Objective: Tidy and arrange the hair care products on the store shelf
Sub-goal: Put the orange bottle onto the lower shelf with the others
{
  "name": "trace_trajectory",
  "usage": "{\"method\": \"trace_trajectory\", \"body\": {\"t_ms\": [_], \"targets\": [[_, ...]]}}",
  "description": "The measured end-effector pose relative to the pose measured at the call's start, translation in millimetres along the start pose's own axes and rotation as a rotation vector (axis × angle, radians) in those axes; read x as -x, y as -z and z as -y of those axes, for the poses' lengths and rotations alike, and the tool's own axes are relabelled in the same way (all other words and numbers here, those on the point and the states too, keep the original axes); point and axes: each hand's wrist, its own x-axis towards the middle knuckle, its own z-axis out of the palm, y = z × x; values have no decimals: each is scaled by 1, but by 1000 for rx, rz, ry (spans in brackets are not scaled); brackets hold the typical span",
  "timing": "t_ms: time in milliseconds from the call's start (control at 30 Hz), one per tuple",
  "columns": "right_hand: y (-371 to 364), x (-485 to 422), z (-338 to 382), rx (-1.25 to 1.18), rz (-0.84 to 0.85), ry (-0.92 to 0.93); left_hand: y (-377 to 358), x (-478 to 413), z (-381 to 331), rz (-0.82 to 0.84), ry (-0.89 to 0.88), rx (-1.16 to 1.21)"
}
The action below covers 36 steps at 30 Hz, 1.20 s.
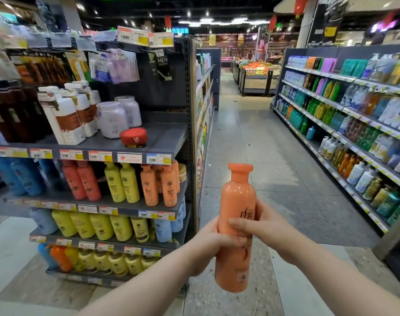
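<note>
Both hands clamp the upright orange bottle (236, 226) in the aisle: left hand (211, 241) wraps its left side, right hand (262, 226) its right.

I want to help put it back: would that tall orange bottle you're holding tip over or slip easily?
Probably tippy: the orange bottle is tall and narrow, so a nudge could topple it. Its glossy plastic likely feels slippery; the left hand and right hand both wrap it. It shows no dent under that grip, so probably stiff.
</note>
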Motion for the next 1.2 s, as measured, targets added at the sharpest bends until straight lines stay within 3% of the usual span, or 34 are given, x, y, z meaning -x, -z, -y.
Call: {"method": "trace_trajectory", "body": {"t_ms": [400,633,967,1200], "targets": [[0,-38,-12,-1,-174,-12,28,-38,0,-103,19,-142],[25,-93,-22,-3,-256,-54,56,-98,10,-167,-24,-97],[75,-246,-27,10,-234,-80,127,-241,9,-209,22,-91],[84,-338,-51,-75,-145,-118,178,-303,25,-452,141,-34]]}}
